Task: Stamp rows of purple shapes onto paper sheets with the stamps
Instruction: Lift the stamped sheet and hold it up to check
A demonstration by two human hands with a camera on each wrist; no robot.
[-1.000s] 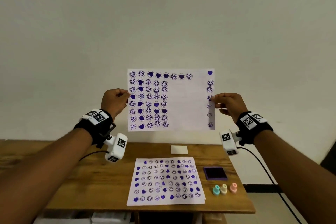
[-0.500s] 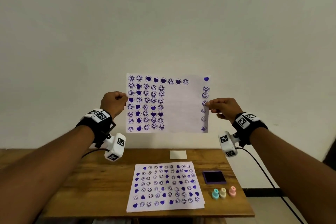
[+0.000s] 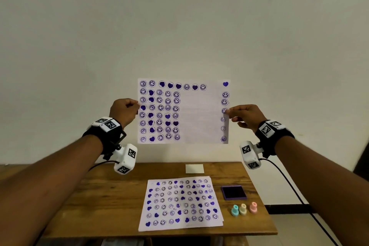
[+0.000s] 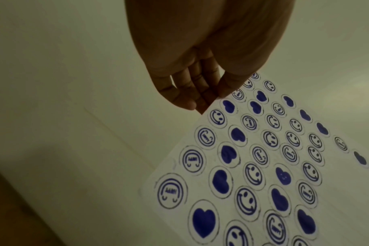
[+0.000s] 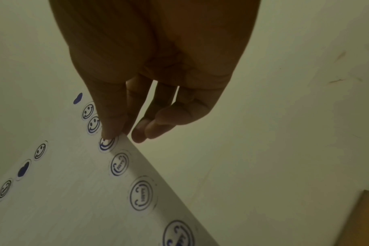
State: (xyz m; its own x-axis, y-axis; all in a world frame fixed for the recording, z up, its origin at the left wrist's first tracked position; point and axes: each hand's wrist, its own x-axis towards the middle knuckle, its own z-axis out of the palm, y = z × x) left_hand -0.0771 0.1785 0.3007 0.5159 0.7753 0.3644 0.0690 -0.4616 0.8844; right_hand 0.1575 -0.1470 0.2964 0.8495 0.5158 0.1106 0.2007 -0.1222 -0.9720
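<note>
I hold a white paper sheet [image 3: 199,118] upright in the air in front of the wall, partly covered with purple smileys and hearts. My left hand [image 3: 124,110] pinches its left edge [image 4: 213,103]. My right hand [image 3: 244,115] pinches its right edge [image 5: 116,138], thumb on a smiley. A second sheet [image 3: 180,204], filled with stamped shapes, lies flat on the wooden table [image 3: 111,201]. To its right sit a purple ink pad [image 3: 233,192] and three small stamps: teal [image 3: 235,210], cream [image 3: 243,208], pink [image 3: 253,206].
A small white card [image 3: 194,168] lies at the table's back edge by the wall. Cables hang from both wrist cameras, the right one [image 3: 289,183] trailing past the table's right edge. The wall stands right behind the table.
The held sheet and both hands sit slightly lower in view than a second ago, and the table shows further down. Both pinches are unchanged.
</note>
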